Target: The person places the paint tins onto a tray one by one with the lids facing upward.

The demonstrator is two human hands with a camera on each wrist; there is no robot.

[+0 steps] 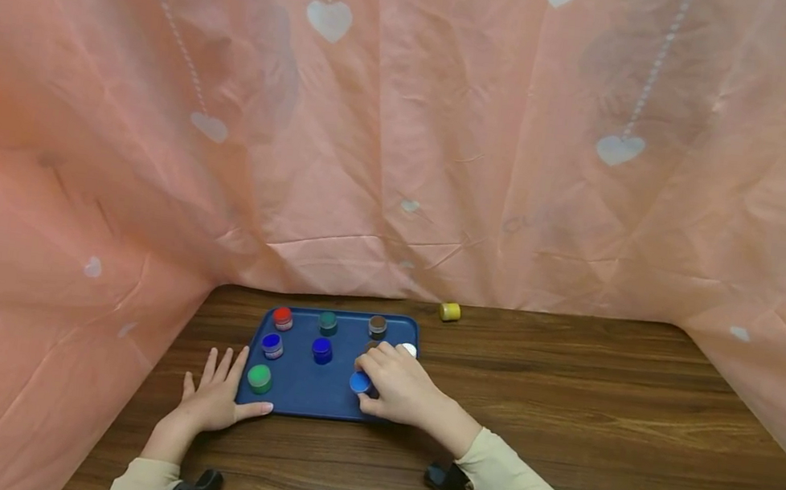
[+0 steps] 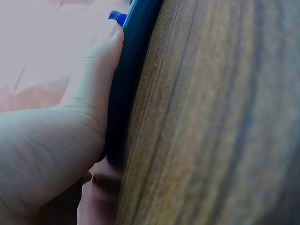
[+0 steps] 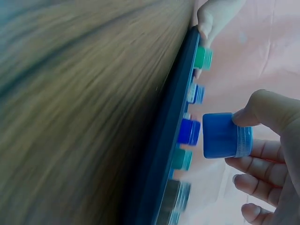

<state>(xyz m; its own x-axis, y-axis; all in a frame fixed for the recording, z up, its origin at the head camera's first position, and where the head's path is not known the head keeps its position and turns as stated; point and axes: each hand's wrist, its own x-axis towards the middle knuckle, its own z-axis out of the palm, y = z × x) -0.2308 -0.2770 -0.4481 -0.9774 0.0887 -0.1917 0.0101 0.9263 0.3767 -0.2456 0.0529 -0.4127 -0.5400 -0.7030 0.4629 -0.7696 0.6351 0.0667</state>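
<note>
A small light-blue paint jar (image 3: 219, 135) is pinched between the thumb and fingers of my right hand (image 1: 407, 388), over the right front part of a blue tray (image 1: 305, 403). The right wrist view shows a gap between this jar and the tray. My left hand (image 1: 217, 401) lies with fingers spread at the tray's left front corner, its thumb along the front rim. On the tray stand a green jar (image 1: 260, 379), a purple-blue jar (image 1: 272, 345), a dark-blue jar (image 1: 322, 350), a red jar (image 1: 283, 318), a teal jar (image 1: 328, 323) and a brown jar (image 1: 377, 326).
A white lid (image 1: 409, 349) and another brown lid (image 1: 372, 346) show partly behind my right hand. Beyond the tray's back right corner, a yellow jar (image 1: 451, 311) lies on its side on the wooden table (image 1: 563, 410). Pink cloth (image 1: 446, 162) hangs along the back and sides.
</note>
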